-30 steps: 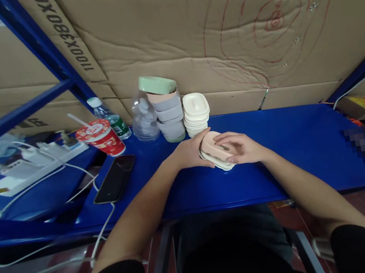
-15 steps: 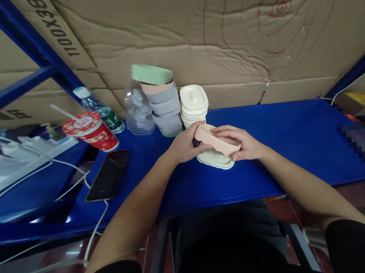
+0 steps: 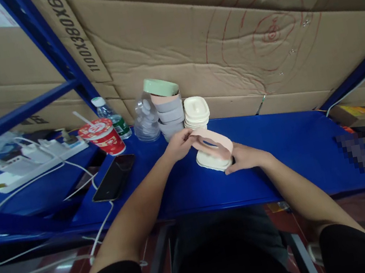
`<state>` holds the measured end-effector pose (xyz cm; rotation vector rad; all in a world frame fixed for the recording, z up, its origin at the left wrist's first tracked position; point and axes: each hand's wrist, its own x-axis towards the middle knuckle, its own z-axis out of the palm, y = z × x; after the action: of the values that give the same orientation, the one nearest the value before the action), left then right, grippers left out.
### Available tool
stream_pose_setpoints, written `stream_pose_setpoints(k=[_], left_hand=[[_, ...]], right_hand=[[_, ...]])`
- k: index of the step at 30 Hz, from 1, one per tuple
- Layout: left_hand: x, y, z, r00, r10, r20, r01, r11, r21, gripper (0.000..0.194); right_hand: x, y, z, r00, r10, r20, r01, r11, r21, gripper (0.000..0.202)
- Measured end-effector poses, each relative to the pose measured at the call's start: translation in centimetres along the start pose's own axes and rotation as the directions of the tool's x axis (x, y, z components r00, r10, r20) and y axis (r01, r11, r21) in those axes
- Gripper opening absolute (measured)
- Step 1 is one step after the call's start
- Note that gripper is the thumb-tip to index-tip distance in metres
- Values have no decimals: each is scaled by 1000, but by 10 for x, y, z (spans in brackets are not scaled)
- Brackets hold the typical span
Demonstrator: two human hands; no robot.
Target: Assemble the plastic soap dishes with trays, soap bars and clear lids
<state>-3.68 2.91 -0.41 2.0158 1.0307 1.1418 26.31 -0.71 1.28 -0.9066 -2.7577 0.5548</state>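
Observation:
Between both hands, a pink ring-like piece (image 3: 220, 142) is held tilted, its opening showing. My left hand (image 3: 181, 144) pinches its left end. My right hand (image 3: 246, 155) grips the right end, with fingers partly hidden behind it. Just under the piece, a cream lid-like item (image 3: 212, 161) lies on the blue table (image 3: 277, 152). Behind my left hand rises a stack of grey containers (image 3: 171, 115) with a pink piece and a tilted green one (image 3: 160, 86) on top. Beside it stands a stack of cream lids (image 3: 196, 109).
Clear plastic cups (image 3: 146, 120), a green-labelled bottle (image 3: 115, 120) and a red cup with a straw (image 3: 105, 138) stand at the left. A phone (image 3: 114, 177), cables and a power strip (image 3: 16, 176) lie nearer. Cardboard (image 3: 157, 32) backs the table.
The pink piece has been turned so its opening shows. My right hand has shifted lower round its end. The whole view has shifted slightly, with the table objects lower.

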Motion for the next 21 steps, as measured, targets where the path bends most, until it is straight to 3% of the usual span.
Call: stream_pose_setpoints(k=[2, 5, 7, 9, 11, 14, 15, 18, 21], left_hand=[[-1, 1, 3, 998, -1, 59, -5, 994, 108, 39], [-3, 5, 5, 995, 41, 91, -58, 979, 194, 39], [-4, 11, 4, 994, 65, 86, -85, 965, 247, 35], [-6, 17, 2, 991, 98, 91, -122, 943, 310, 31], [-7, 23, 2, 984, 132, 123, -168, 915, 366, 28], [-9, 25, 5, 974, 137, 181, -202, 887, 415, 26], [-9, 25, 6, 974, 126, 191, -197, 883, 425, 25], [-8, 22, 9, 981, 78, 179, -150, 889, 432, 23], [-6, 18, 7, 988, 55, 142, -109, 910, 401, 23]], right_hand=[[-2, 4, -4, 999, -14, 29, 11, 996, 93, 68], [-18, 16, -21, 998, 57, 36, -63, 980, 190, 65], [-35, 24, -39, 992, 127, -3, -124, 970, 211, 66], [-49, 29, -57, 970, 205, -131, -167, 954, 249, 62], [-50, 29, -70, 896, 280, -343, -193, 944, 268, 60], [-19, 18, -79, 669, 322, -669, -230, 947, 226, 61], [-2, 13, -79, 621, 328, -712, -256, 943, 211, 61], [58, -1, -75, 534, 352, -768, -325, 925, 198, 59], [107, -11, -67, 487, 379, -787, -394, 899, 189, 56]])
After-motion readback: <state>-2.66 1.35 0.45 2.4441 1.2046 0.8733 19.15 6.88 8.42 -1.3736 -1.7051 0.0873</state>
